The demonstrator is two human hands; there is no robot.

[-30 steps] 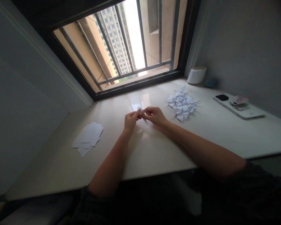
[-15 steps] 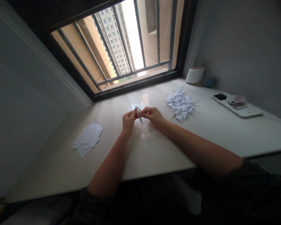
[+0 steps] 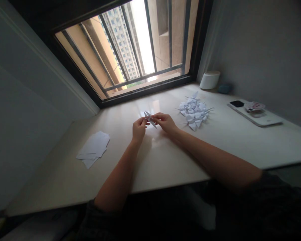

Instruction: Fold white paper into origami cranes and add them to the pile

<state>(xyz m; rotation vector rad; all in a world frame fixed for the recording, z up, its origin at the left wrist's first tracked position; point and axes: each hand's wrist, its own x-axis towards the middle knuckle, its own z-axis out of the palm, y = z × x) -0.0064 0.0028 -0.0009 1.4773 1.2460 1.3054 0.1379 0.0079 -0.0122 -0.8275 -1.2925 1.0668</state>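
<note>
Where fingers [image 3: 156,117] pinch the folded paper [image 3: 154,124], its middle is partly hidden

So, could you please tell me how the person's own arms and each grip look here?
The left arm and right arm are bare from about the elbow down, below dark sleeves. The left grip and right grip are ungloved, and no watch or bracelet shows.

You wear near-black: left sleeve [image 3: 100,214] and right sleeve [image 3: 273,195] both end about the elbow, the right one looking broad and loose. Your left forearm [image 3: 119,172] and right forearm [image 3: 215,157] are bare, slim, tapering forward. Left hand [image 3: 138,130], right hand [image 3: 167,124]: bare too. Sleeve texture too dim to tell.
</note>
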